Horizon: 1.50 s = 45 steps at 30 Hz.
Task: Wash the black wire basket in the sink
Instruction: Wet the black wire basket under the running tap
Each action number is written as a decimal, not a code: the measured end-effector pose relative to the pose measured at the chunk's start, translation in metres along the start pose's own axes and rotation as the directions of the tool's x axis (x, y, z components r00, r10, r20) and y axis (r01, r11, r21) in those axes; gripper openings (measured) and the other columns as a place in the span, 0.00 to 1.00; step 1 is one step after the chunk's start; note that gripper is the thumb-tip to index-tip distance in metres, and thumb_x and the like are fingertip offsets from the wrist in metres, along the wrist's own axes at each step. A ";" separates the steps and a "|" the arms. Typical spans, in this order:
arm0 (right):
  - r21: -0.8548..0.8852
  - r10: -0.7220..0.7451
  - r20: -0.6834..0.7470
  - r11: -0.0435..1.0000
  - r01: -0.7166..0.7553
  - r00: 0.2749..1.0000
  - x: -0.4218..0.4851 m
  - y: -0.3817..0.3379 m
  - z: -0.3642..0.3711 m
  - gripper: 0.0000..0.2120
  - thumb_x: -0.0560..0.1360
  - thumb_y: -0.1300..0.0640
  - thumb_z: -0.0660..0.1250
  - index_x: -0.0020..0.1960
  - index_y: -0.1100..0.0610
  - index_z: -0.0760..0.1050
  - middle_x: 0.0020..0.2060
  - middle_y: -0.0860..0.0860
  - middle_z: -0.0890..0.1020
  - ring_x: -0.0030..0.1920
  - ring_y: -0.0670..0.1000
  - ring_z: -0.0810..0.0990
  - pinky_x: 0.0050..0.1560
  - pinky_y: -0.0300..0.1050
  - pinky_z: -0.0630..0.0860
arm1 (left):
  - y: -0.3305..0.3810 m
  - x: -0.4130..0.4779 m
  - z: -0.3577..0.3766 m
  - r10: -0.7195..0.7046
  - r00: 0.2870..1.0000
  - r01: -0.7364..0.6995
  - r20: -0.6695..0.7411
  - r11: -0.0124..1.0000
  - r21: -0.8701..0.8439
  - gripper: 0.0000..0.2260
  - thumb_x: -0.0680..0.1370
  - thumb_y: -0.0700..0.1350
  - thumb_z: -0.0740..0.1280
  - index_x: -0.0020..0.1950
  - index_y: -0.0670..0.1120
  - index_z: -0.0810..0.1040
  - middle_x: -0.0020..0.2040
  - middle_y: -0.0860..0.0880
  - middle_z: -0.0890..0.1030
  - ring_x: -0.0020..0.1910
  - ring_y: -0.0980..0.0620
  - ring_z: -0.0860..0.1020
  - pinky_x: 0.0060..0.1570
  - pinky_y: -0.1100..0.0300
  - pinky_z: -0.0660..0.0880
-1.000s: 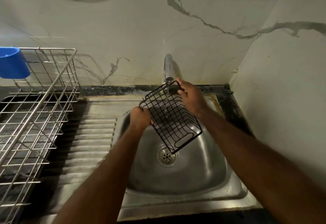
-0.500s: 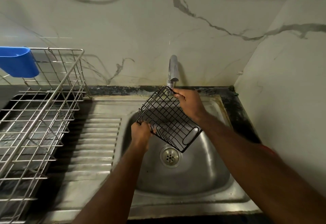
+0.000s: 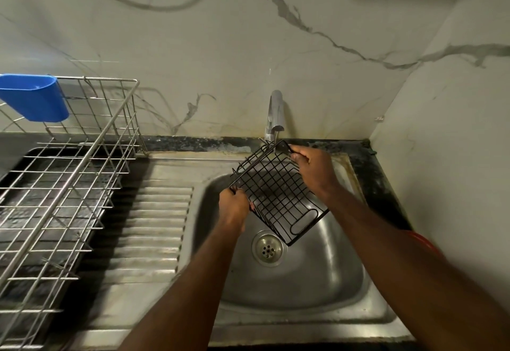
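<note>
Fingers of my left hand [image 3: 234,207] are curling round the near-left edge of the basket [image 3: 278,193], and my right hand [image 3: 313,169] is gripping its far corner by the handle loop, so both hands are closed on the wire. I am holding the basket tilted above the sink [image 3: 345,281], its far edge just under the tap [image 3: 275,113], its lower handle end hanging over the drain [image 3: 268,248]. My right fingertips are tucking behind the wire, so I cannot make them out, and my left palm is hiding part of the rim. Whether water is running is hard to tell; only a thin streak is showing below the spout.

One basket, one tap, one drain, two hands. The sink bowl is holding nothing but the drain fitting. To the left, past the ridged drainboard [image 3: 157,229], one steel rack [image 3: 63,174] is standing over a dark tray, cut off by the frame edge, and nothing is showing on its wires. One blue cup [image 3: 34,98] is hanging on its far rail; its inside is partly hidden. A red shape [image 3: 423,243] is peeking from behind my right forearm, too covered to identify.
</note>
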State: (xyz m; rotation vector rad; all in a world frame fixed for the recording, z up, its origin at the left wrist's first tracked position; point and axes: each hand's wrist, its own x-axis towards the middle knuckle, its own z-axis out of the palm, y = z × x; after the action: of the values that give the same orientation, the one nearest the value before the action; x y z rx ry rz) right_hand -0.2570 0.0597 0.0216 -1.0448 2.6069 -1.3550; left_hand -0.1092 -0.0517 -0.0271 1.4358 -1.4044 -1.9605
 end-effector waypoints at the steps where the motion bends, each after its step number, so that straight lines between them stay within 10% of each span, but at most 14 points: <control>1: 0.002 -0.004 -0.007 1.000 0.004 1.000 0.001 0.000 0.000 0.14 0.78 0.64 0.66 0.63 0.62 0.77 0.56 0.57 0.83 0.54 0.50 0.82 0.60 0.49 0.78 | 0.001 0.001 0.000 -0.001 1.000 0.002 -0.002 1.000 0.004 0.07 0.84 0.38 0.58 0.47 0.44 0.72 0.46 0.44 0.75 0.47 0.47 0.77 0.57 0.46 0.79; 11: 0.013 -0.037 -0.017 0.999 0.037 0.999 0.009 -0.005 0.007 0.14 0.77 0.64 0.66 0.62 0.61 0.79 0.54 0.55 0.84 0.53 0.51 0.83 0.59 0.49 0.78 | -0.001 0.002 -0.003 -0.005 1.000 0.004 -0.021 1.000 -0.026 0.05 0.84 0.38 0.58 0.55 0.40 0.72 0.45 0.44 0.75 0.46 0.47 0.78 0.57 0.47 0.80; 22: -0.007 -0.006 0.130 1.000 0.007 0.991 0.002 0.003 0.006 0.15 0.77 0.63 0.68 0.63 0.61 0.78 0.55 0.55 0.84 0.50 0.42 0.80 0.51 0.27 0.72 | -0.018 -0.006 -0.013 -0.068 0.998 0.066 -0.007 0.982 -0.175 0.05 0.84 0.37 0.59 0.58 0.40 0.72 0.49 0.42 0.75 0.50 0.44 0.78 0.52 0.51 0.81; 34: -0.091 0.303 0.032 0.950 -0.299 0.953 0.001 0.040 -0.011 0.24 0.77 0.54 0.69 0.71 0.58 0.70 0.67 0.57 0.76 0.66 0.55 0.75 0.64 0.47 0.71 | -0.018 -0.005 -0.024 -0.143 0.988 0.098 -0.053 0.861 -0.500 0.06 0.83 0.34 0.58 0.49 0.40 0.73 0.46 0.40 0.77 0.46 0.44 0.80 0.57 0.47 0.78; 45: 0.075 0.305 0.002 0.950 -0.304 0.952 0.007 0.027 0.004 0.17 0.77 0.63 0.67 0.65 0.61 0.75 0.54 0.55 0.83 0.53 0.53 0.82 0.54 0.48 0.79 | -0.030 -0.013 -0.028 -0.183 0.983 0.128 0.008 0.655 -0.745 0.12 0.81 0.29 0.55 0.42 0.40 0.71 0.42 0.38 0.74 0.44 0.44 0.78 0.60 0.42 0.76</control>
State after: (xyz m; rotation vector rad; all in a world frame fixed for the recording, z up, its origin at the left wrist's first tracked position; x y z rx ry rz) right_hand -0.2758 0.0634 0.0012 -0.5938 2.5644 -1.3690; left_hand -0.0718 -0.0428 -0.0456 1.2027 -0.3156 -2.1715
